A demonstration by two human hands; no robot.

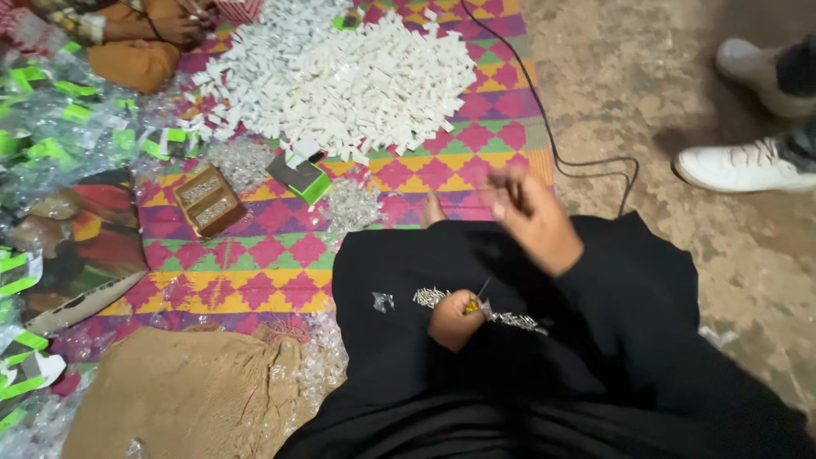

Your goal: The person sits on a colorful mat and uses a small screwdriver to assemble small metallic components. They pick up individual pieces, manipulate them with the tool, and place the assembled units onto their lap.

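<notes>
I sit on the floor with a black garment over my lap. My left hand rests on the lap, closed around a small screwdriver with a yellow handle. A row of small silver screws lies on the black cloth beside that hand, with more screws to its right. My right hand is raised above the lap's far edge and blurred by motion, with its fingers partly curled. Whether it holds anything I cannot tell.
A large pile of small white plastic pieces lies on a colourful woven mat. Nearby are a green-and-white box, a brown tray of screws, clear packets at left, a black cable, burlap, a person's hands and white shoes.
</notes>
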